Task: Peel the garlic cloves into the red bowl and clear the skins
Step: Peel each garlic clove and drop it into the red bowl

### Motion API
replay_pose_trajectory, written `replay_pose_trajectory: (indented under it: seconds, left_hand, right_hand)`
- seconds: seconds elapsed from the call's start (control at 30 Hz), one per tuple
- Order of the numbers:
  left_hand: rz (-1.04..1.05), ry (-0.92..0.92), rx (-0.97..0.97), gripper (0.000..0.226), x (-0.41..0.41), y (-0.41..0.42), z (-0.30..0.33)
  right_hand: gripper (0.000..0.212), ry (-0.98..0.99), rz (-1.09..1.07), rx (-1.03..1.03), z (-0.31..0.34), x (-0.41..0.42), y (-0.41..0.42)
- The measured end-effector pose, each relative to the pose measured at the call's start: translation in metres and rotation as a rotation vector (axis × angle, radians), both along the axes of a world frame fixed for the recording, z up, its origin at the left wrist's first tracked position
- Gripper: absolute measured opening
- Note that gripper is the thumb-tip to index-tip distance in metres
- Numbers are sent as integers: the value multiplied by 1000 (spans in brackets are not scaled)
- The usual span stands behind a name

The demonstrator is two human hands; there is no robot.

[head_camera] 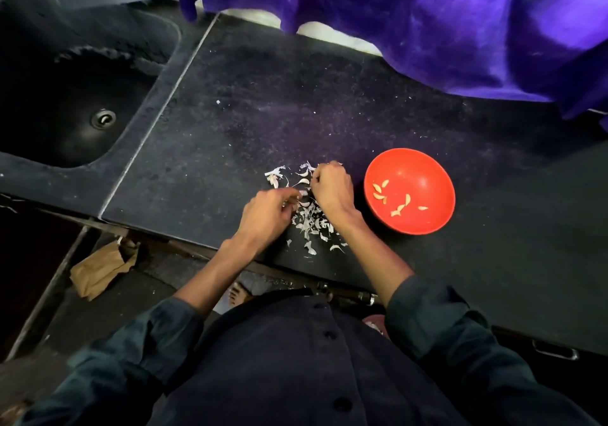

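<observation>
Dark tabletop (329, 103): I see cloves (394, 198) in the bowl (427, 165), skins (311, 218) uncleared, left hand (268, 216) and right hand (332, 188) curled, contents unclear.

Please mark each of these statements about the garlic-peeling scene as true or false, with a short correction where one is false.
1. The red bowl stands right of both hands. True.
2. The red bowl is empty. False: a few peeled garlic cloves lie in it.
3. The garlic skins lie on the dark counter between the hands. True.
4. The sink is right of the bowl. False: it is far to the left.
5. The right hand rests inside the bowl. False: it is over the skins, as is the left hand.
</observation>
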State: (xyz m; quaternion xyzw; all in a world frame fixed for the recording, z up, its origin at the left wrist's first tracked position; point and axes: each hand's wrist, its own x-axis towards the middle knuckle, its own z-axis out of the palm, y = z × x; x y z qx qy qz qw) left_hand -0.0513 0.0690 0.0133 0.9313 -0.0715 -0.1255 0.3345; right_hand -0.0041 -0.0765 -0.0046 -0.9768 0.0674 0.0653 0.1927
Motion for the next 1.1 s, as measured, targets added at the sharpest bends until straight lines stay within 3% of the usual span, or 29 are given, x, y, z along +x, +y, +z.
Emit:
replay_pose_trajectory:
  seconds: [0.13,0.3,0.43,0.57,0.83,1.1]
  left_hand:
    - [20,26,-75,31,3,3,-3]
    - [92,28,-157,12,5,4,-5]
    - [180,119,-423,14,5,-5,0]
    - [170,238,-712,31,3,-20,3]
    - [202,147,-850,8,0,-29,13]
    - [103,11,-793,5,-5,-34,25]
  right_hand:
    - [17,-26,4,39,0,-5,0]
    - [24,-95,-14,99,3,-10,-9]
    - [24,-170,-143,538,9,-24,-17]
    - [24,-48,-309,1067,20,-44,-23]
    - [29,81,-406,1468,42,-68,-33]
    - [21,241,-457,1737,53,-81,-43]
